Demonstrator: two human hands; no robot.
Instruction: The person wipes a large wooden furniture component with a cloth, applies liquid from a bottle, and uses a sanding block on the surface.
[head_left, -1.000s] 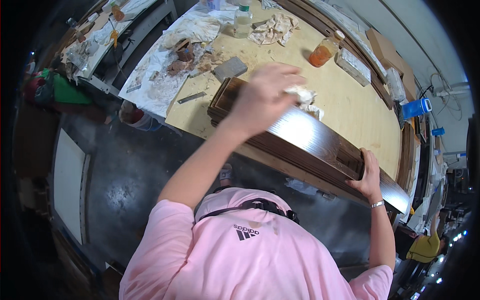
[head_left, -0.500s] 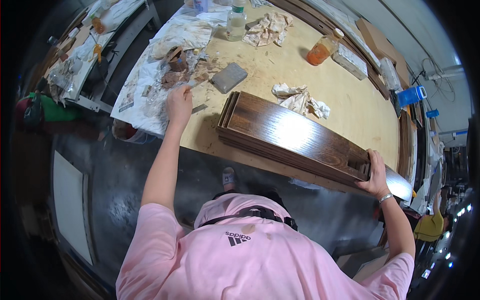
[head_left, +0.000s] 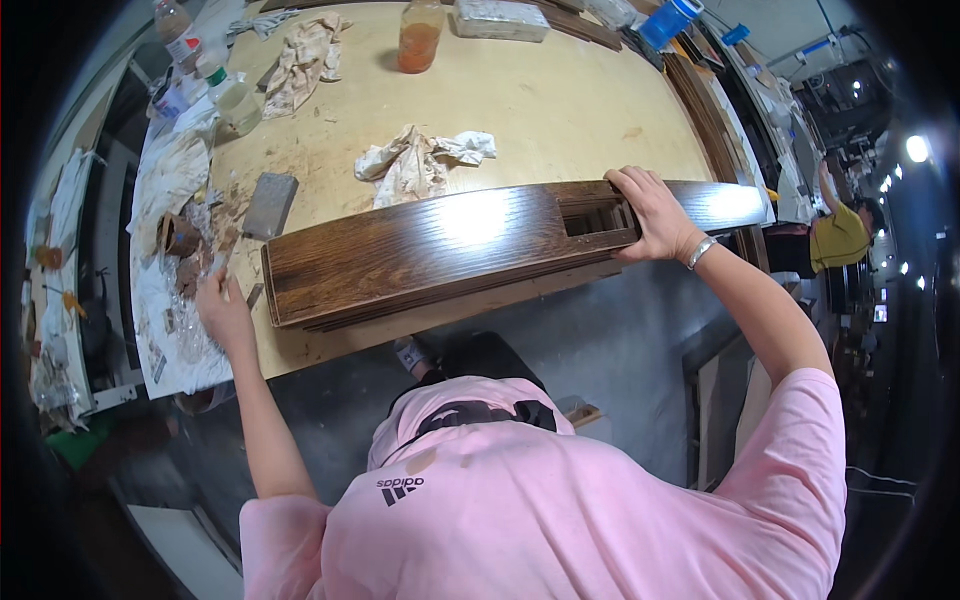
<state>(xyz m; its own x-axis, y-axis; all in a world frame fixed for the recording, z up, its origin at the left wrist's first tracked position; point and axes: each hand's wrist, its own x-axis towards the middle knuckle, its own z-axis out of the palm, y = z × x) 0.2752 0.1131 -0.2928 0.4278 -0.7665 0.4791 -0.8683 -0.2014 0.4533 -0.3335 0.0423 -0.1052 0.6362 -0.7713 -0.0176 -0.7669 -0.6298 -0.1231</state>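
Across the bench (head_left: 560, 95) lies our long board (head_left: 420, 250) — right hand (head_left: 650, 212) clamped on its far end, left hand (head_left: 222, 310) loosely curled, empty, just beside its near end.

Left hand (head_left: 222, 310) flat, outstretched; right hand (head_left: 650, 212) curled in grip.

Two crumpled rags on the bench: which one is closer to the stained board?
The rag mid-table, lying just behind the dark stained board. The other rag sits farther back, near the plastic bottles at the table's far left.
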